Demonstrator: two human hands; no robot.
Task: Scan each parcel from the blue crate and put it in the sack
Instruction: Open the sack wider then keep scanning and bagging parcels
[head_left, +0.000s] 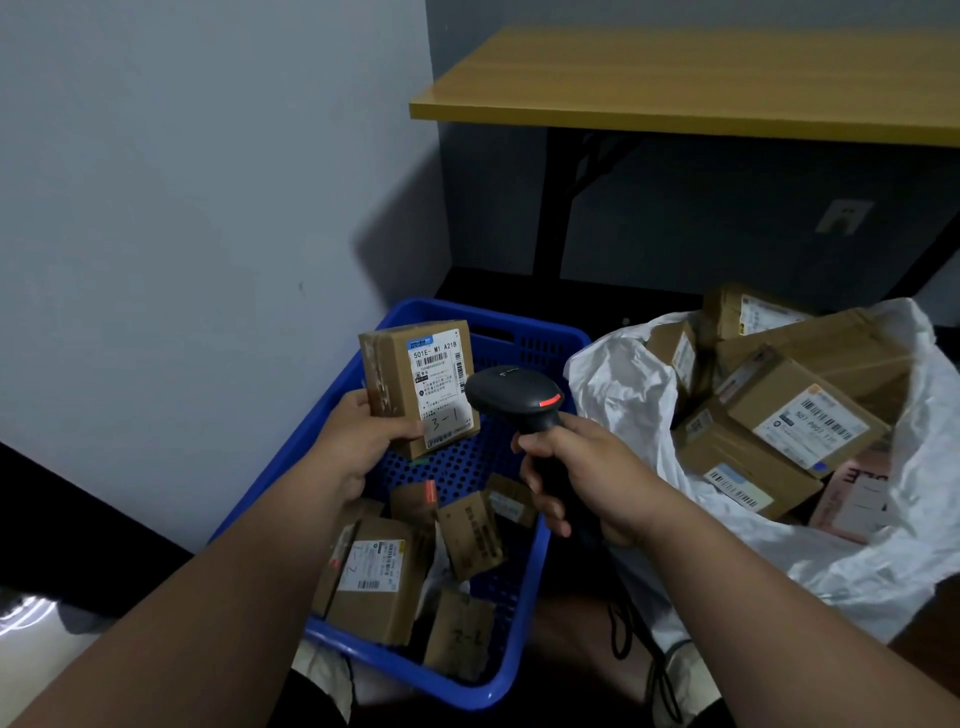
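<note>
The left hand (358, 441) grips a labelled cardboard parcel (418, 387) upright above the blue crate (519, 582). The right hand (582, 467) is wrapped around the barcode scanner (514, 397) handle, just right of the parcel. The white sack (623, 395) lies right of the crate.

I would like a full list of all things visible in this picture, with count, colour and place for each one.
Held cardboard parcel with white label: one, brown, above the crate, in the left hand.
Black handheld barcode scanner: one, black with a red light, aimed at the held parcel.
Blue perforated plastic crate: one, blue, on the floor, centre.
Cardboard parcels in the crate: about six, brown, near end of the crate.
White plastic sack: one, white, right of the crate, open.
Parcels in the sack: several, brown, one pinkish.
Wooden table top: one, yellow-brown, upper right.
Wall: grey, left.
Left hand: grips the held parcel.
Right hand: grips the scanner's handle.
</note>
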